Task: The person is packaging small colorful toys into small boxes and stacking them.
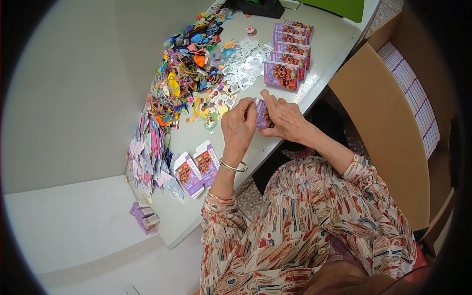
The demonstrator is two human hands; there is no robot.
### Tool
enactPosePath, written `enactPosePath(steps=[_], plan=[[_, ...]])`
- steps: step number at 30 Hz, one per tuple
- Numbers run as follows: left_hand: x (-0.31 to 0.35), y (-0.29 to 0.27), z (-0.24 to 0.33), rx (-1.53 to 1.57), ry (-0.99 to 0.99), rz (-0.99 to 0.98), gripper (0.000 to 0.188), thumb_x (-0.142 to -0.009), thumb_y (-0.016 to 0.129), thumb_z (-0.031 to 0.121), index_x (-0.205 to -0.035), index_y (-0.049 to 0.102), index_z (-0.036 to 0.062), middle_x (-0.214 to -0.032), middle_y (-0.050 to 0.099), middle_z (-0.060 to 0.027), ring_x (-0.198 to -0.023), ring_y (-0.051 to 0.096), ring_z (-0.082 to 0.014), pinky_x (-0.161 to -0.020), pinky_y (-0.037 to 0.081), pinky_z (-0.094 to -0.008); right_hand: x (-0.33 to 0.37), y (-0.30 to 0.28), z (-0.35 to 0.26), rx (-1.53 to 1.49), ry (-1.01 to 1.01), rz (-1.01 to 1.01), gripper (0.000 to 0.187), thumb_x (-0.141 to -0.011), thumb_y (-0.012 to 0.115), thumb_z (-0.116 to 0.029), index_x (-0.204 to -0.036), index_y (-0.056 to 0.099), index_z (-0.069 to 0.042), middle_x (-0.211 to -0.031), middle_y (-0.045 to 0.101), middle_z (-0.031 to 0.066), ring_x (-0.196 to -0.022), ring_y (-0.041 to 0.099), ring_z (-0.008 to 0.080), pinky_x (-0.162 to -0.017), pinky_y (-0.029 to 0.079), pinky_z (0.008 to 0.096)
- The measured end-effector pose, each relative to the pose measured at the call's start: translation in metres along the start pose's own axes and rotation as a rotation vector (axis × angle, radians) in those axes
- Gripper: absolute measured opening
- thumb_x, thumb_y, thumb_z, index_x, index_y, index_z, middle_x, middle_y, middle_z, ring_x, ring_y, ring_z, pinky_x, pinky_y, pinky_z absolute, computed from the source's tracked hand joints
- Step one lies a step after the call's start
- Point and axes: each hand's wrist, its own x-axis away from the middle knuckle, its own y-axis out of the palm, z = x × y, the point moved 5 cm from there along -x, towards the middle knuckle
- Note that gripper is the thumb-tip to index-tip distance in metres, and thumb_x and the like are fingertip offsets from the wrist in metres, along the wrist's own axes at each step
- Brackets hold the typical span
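Note:
Between my two hands, over the table's front edge, is a small purple printed carton [262, 115]. My left hand [239, 121] is closed on its left side, a bangle round that wrist. From the right, my right hand [285, 118] grips the same carton, its fingers partly covering it. Beyond my hands stands a row of several purple cartons [281, 74] of like print. Two unfolded flat cartons [205, 162] lie left of my left forearm. Straight ahead are loose white printed slips [246, 63] and scattered small coloured trinkets [210, 109].
A big heap of colourful small items [183, 69] runs along the wall, with pastel foil-like packets [149, 147] at its near end. An open cardboard box [388, 132] at my right holds rows of packed cartons [415, 98]. A black tape dispenser [260, 8] stands far back.

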Motion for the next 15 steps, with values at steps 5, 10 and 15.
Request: enactPosePath(steps=[5,10,15], plan=[[0.007,0.007,-0.009,0.011,-0.030,0.107,0.011,-0.085,0.062,0.010,-0.093,0.066,0.0027,-0.061,0.061,-0.0168,-0.054,0.062,-0.0303,-0.053,0.046,-0.0365,0.003,0.001,0.002,0.013,-0.023,0.002,0.096,-0.060,0.083,-0.030,-0.129,0.028,0.007,-0.090,0.057,0.0184,-0.079,0.062,0.0341,-0.061,0.054,0.0395],[0.013,0.011,0.001,-0.116,0.059,0.083,0.015,-0.086,0.058,0.007,-0.100,0.064,0.0033,-0.074,0.064,-0.0182,-0.062,0.064,-0.0321,-0.057,0.048,-0.0389,0.002,0.001,0.001,0.011,-0.025,-0.013,0.100,-0.060,0.084,-0.031,-0.132,0.026,0.007,-0.093,0.057,0.0175,-0.080,0.062,0.0342,-0.062,0.054,0.0403],[0.027,0.014,0.025,-0.197,0.212,0.094,0.022,-0.088,0.054,0.003,-0.108,0.062,0.0023,-0.090,0.064,-0.0228,-0.074,0.065,-0.0357,-0.064,0.051,-0.0405,0.003,0.002,0.004,-0.009,-0.067,0.039,0.098,-0.066,0.081,-0.031,-0.141,0.027,-0.001,-0.095,0.056,0.0185,-0.081,0.062,0.0349,-0.066,0.054,0.0417]])
